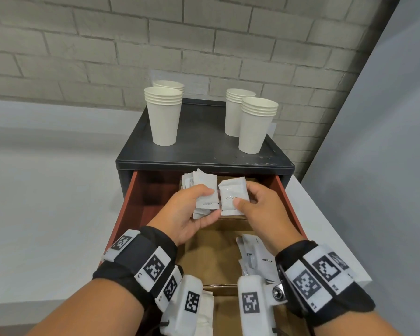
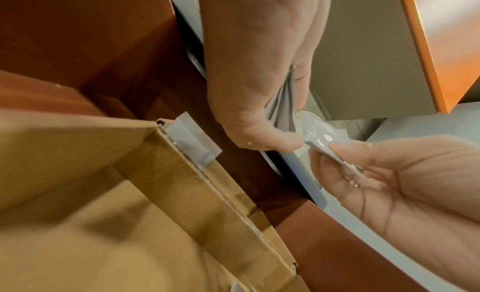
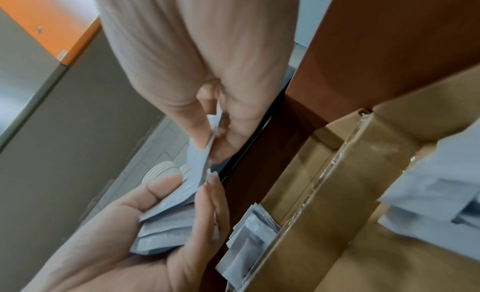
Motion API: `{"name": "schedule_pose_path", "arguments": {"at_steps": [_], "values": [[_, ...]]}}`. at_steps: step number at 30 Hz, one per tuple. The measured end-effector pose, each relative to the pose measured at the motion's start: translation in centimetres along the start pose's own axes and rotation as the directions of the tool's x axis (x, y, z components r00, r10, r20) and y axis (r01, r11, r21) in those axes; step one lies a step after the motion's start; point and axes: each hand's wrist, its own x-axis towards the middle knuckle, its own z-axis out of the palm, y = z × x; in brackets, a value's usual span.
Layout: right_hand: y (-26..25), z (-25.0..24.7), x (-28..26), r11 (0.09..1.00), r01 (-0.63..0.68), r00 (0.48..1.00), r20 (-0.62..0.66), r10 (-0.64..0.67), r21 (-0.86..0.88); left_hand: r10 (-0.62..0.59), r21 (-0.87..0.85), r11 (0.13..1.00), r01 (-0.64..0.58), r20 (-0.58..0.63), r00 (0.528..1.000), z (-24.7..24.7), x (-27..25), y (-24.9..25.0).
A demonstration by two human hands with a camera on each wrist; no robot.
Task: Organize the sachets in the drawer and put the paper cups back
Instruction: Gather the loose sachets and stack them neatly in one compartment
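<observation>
Above the open drawer (image 1: 129,197), my left hand (image 1: 207,206) grips a small stack of white sachets (image 1: 205,190), seen fanned across its palm in the right wrist view (image 3: 168,220). Beside it my right hand (image 1: 244,196) pinches a single white "Cream" sachet (image 1: 230,197) between thumb and fingers; its edge touches the stack. The left wrist view shows the same pinch on the sachet (image 2: 322,140). More sachets lie at the drawer's back (image 1: 188,181) and in the near right cardboard compartment (image 1: 255,258). Several stacks of white paper cups (image 1: 164,115) (image 1: 256,124) stand on the black cabinet top (image 1: 204,141).
Brown cardboard boxes (image 1: 209,258) divide the drawer, whose side walls are red-brown. A grey brick wall rises behind the cabinet. White counter (image 1: 46,202) runs on the left, and a narrow white ledge (image 1: 325,226) on the right. Upright sachets (image 3: 249,235) stand against one cardboard wall.
</observation>
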Motion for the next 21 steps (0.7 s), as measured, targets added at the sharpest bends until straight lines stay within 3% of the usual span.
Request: {"name": "schedule_pose_path", "arguments": {"at_steps": [2, 4, 7, 10, 12, 15, 16, 18, 21], "values": [[0.2, 0.1, 0.3, 1.000, 0.015, 0.991, -0.134, -0.017, -0.014, -0.006, 0.012, 1.000, 0.006, 0.018, 1.000, -0.1, 0.0, -0.1], [0.0, 0.5, 0.4, 0.996, 0.059, 0.982, -0.174, -0.070, -0.068, -0.017, 0.061, 0.998, 0.012, 0.088, 0.996, 0.0, -0.1, -0.2], [-0.8, 1.6, -0.1, 0.993, 0.088, 0.996, 0.032, -0.086, -0.082, -0.039, 0.152, 0.988, 0.007, 0.210, 0.977, -0.1, -0.2, -0.5], [-1.4, 1.2, -0.3, 0.999, 0.008, 0.983, 0.181, -0.015, 0.043, -0.027, 0.133, 0.991, -0.002, 0.217, 0.976, -0.2, -0.2, -0.3], [-1.3, 0.5, -0.2, 0.997, -0.039, 0.994, 0.108, 0.031, 0.071, -0.026, 0.080, 0.997, 0.012, 0.185, 0.982, -0.2, -0.3, 0.0], [0.1, -0.7, -0.2, 0.974, -0.146, 0.988, -0.078, 0.134, -0.171, -0.020, 0.056, 0.998, 0.015, 0.097, 0.995, -0.2, 0.0, 0.0], [0.6, -0.8, -0.3, 0.932, -0.209, 0.978, -0.065, 0.198, -0.298, -0.015, 0.061, 0.998, 0.010, 0.074, 0.997, -0.2, 0.0, -0.1], [1.6, -0.6, -0.6, 0.740, -0.278, 0.923, 0.043, 0.382, -0.612, -0.006, 0.061, 0.998, 0.004, 0.031, 1.000, -0.3, 0.1, 0.0], [3.3, 0.6, -1.0, 0.439, -0.217, 0.821, 0.081, 0.566, -0.872, -0.006, 0.052, 0.999, 0.007, -0.012, 1.000, -0.4, 0.1, 0.0]]}}
